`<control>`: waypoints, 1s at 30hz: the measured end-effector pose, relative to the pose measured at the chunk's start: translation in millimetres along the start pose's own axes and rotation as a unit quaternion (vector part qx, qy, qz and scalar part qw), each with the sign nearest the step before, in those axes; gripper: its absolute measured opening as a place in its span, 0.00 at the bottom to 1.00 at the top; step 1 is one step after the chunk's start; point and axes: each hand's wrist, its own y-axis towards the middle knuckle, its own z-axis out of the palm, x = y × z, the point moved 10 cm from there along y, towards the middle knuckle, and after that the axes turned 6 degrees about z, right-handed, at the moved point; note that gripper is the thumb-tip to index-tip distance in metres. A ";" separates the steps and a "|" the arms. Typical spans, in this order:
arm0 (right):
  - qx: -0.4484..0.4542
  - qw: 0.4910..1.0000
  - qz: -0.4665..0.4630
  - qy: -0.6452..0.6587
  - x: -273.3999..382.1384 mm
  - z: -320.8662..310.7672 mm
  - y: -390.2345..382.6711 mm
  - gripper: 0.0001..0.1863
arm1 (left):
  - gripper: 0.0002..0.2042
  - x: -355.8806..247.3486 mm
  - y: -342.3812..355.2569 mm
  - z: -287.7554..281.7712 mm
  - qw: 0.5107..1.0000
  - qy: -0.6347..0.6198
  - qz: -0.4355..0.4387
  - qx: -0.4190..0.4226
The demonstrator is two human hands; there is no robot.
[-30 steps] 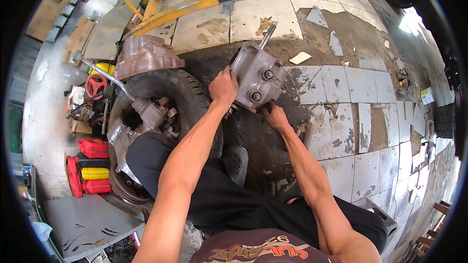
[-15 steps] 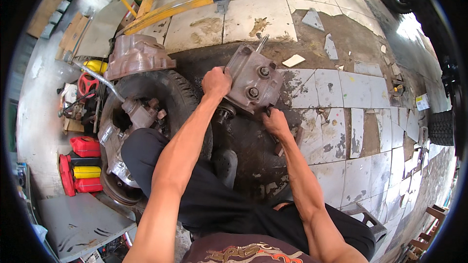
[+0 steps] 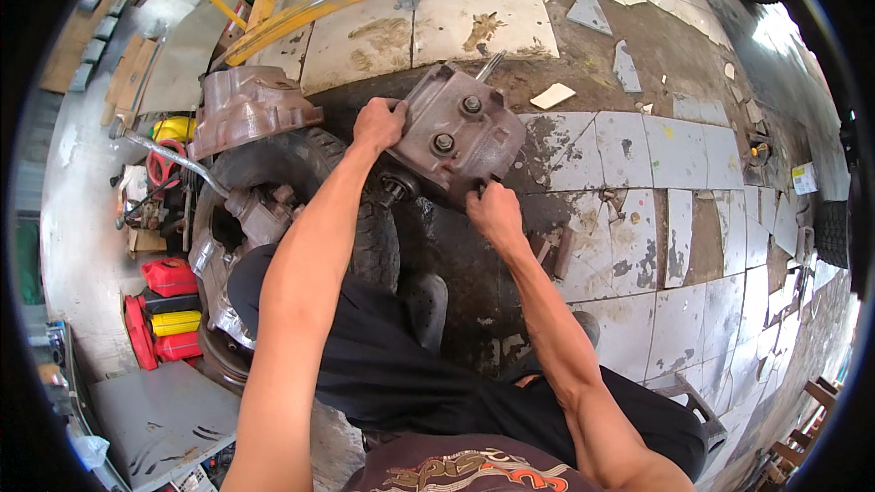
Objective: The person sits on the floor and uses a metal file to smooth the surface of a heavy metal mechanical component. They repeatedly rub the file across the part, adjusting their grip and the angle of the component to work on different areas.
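Between my two hands is a rusty brown gearbox housing (image 3: 460, 132), a heavy metal casing with two bolts on its upper face. A splined shaft (image 3: 492, 66) sticks out of its far end, and a round toothed shaft end (image 3: 397, 188) shows at its near left. My left hand (image 3: 379, 124) is closed over the casing's left edge. Fingers curled under the near right corner, my right hand (image 3: 496, 211) grips the casing there. A second rusty bell-shaped housing (image 3: 251, 109) rests on a tyre (image 3: 342, 178) to the left.
A yellow metal stand (image 3: 319, 18) is at the far left. Red and yellow containers (image 3: 173, 310) sit left, above a grey metal sheet (image 3: 164, 419). Broken tiles (image 3: 629, 246) cover the right floor. A brown block (image 3: 563, 253) lies near my right forearm.
The gearbox housing has shifted a little to the left and turned slightly, with both my hands staying on it. The brown block beside my right forearm is now more exposed.
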 end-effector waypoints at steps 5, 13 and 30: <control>-0.018 1.000 -0.005 0.007 23.7 -5.0 1.8 0.20 | 0.20 19.0 25.8 2.5 0.999 -0.034 -0.002 0.035; -0.012 0.999 -0.047 -0.021 48.8 -8.5 12.5 0.19 | 0.22 45.9 40.7 6.4 0.994 -0.091 -0.011 0.061; -0.027 0.974 -0.150 -0.168 39.7 -53.1 56.6 0.16 | 0.20 39.2 -29.8 8.8 0.984 -0.090 -0.132 -0.078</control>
